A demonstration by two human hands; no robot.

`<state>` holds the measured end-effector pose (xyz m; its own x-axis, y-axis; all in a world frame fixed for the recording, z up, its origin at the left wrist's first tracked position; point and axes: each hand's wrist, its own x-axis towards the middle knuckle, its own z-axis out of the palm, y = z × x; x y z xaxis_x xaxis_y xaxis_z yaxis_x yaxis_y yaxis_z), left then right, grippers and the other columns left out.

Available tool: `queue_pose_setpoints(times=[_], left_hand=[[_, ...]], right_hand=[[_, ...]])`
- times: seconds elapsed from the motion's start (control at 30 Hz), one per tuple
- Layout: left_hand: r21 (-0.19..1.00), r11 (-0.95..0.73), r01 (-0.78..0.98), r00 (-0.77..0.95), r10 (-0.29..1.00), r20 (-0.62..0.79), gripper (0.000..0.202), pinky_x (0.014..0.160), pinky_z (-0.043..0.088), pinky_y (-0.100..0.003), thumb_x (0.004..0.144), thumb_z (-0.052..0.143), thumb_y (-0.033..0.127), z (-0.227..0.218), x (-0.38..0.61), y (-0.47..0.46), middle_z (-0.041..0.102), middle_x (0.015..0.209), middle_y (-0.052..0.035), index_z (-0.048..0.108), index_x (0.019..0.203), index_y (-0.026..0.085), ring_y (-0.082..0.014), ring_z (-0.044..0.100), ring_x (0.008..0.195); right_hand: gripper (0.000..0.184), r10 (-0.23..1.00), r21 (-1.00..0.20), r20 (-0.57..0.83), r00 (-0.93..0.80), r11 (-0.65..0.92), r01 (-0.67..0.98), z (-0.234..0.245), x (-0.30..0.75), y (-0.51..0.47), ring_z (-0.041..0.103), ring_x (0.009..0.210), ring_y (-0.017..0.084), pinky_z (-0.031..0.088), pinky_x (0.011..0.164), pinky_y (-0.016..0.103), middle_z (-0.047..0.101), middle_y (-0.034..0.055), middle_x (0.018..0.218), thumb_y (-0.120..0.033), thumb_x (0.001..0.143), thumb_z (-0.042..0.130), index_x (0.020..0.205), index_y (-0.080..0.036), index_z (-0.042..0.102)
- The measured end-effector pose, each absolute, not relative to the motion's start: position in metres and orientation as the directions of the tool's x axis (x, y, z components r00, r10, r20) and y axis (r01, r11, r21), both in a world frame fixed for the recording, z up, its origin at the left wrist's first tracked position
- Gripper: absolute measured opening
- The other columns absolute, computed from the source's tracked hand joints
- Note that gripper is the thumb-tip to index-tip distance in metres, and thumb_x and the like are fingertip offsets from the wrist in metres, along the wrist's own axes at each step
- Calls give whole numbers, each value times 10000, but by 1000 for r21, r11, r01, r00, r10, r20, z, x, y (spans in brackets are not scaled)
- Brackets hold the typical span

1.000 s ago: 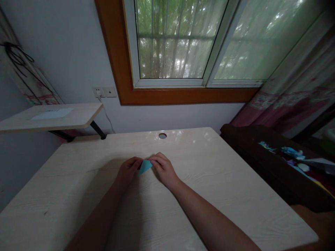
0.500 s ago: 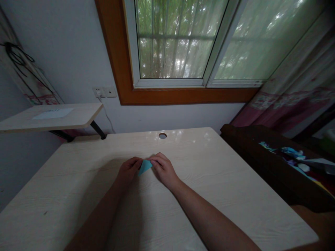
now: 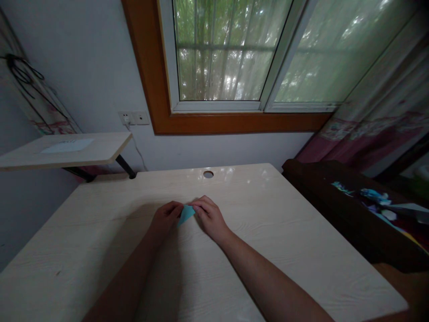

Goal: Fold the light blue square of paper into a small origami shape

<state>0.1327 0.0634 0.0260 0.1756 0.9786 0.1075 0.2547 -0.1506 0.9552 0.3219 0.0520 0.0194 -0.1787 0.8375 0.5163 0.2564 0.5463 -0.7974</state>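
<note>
A small folded piece of turquoise paper (image 3: pixel 186 214) is held between my two hands, over the middle of a pale wooden desk (image 3: pixel 214 264). My left hand (image 3: pixel 166 218) pinches its left edge, fingers closed. On the other side, my right hand (image 3: pixel 208 214) grips the upper right corner between thumb and fingers. Both hands sit low at the desk surface. The paper's lower point faces down and left; its outer edges are partly hidden by my fingers.
A raised shelf (image 3: pixel 114 152) with a paper sheet (image 3: pixel 69 146) stands at the back left. A round cable hole (image 3: pixel 208 174) lies near the desk's rear edge. Right of the desk is dark furniture (image 3: pixel 335 214) with colourful items on it. A window (image 3: pixel 228 53) is behind.
</note>
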Motion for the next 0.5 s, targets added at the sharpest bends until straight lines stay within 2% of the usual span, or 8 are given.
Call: queue_pose_setpoints(times=[0.2,0.37,0.5], left_hand=[[953,-168,253,172,977,126,260,660,460,-245,774,626,389,21,132,65,678,777,-29,698,854,152,-168,592,719],[953,-175,246,261,959,109,229,687,468,-250,773,634,352,20,133,65,688,794,-27,700,876,159,-170,608,734],[922,-220,318,286,950,128,196,651,458,-246,760,644,339,18,134,66,669,721,-17,697,816,159,-161,594,676]], right_hand=[[231,846,-806,516,-137,533,258,18,320,52,591,903,195,487,822,344,634,64,922,-286,968,491,1045,-258,707],[226,841,-803,526,-131,541,251,17,320,53,591,911,194,481,831,346,636,61,923,-271,968,491,1043,-259,704],[216,834,-801,535,-132,551,235,17,320,53,583,944,195,481,852,353,625,63,958,-256,965,494,1063,-259,686]])
